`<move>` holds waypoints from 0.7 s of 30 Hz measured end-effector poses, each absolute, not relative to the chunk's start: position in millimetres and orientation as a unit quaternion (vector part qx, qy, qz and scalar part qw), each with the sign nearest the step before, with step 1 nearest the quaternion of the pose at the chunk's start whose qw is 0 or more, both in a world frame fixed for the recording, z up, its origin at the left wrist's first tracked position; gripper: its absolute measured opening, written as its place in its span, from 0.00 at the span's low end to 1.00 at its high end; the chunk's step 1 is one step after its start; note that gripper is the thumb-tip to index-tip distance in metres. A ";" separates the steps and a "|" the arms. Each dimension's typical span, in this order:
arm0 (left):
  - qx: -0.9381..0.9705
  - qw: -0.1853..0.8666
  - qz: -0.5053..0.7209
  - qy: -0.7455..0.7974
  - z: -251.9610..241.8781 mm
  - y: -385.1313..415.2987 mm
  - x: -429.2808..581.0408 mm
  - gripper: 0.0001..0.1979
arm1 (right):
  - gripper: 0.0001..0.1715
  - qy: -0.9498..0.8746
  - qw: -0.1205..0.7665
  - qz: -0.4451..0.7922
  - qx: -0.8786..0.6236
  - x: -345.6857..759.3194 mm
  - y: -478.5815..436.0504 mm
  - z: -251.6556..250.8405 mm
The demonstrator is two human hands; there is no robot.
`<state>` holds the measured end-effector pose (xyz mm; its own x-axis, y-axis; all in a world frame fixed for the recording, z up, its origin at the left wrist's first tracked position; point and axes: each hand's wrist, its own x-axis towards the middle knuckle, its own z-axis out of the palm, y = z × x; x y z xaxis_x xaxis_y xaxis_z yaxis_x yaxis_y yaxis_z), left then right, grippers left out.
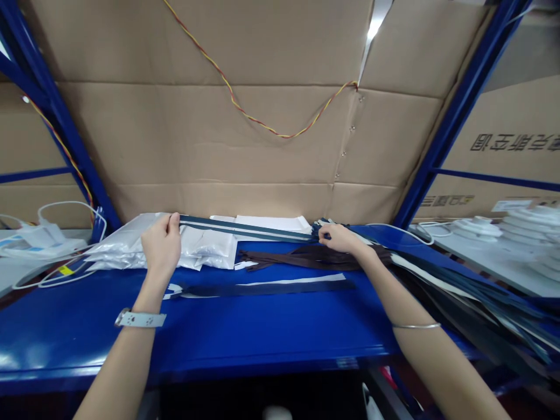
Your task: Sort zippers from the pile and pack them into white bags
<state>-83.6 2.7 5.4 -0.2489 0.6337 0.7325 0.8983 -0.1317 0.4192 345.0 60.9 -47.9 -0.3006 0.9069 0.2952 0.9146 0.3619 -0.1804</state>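
My left hand [161,248] is closed on one end of a dark teal zipper [245,227], above the white plastic packets. The zipper is stretched taut across to my right hand [340,238], whose fingers pinch its other end beside a bunch of similar dark strips. A lighter line runs along its length. Just below my right hand lies a bundle of brown zippers [297,256]. Closer to me, a dark zipper [271,287] with a white strip under its edge lies flat on the blue shelf [245,332]. My fingers partly hide both held ends.
White plastic packets [210,248] are stacked at the back left. More long dark and white strips [476,297] trail over the shelf's right side. Blue posts [459,111] frame a cardboard backing [210,134] with a hanging red-yellow wire [231,96]. White cables lie left; white discs [476,227] stand right.
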 end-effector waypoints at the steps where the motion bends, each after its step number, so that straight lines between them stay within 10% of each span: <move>1: -0.594 0.142 -0.456 -0.647 5.6 3.2 -85.1 0.19 | 0.07 -0.805 0.177 -0.010 -0.566 347.2 61.1 -47.7; 21: -0.655 0.112 -0.372 -0.648 -6.2 10.2 -74.8 0.20 | 0.12 -0.787 0.273 0.272 -0.482 317.9 36.6 -22.6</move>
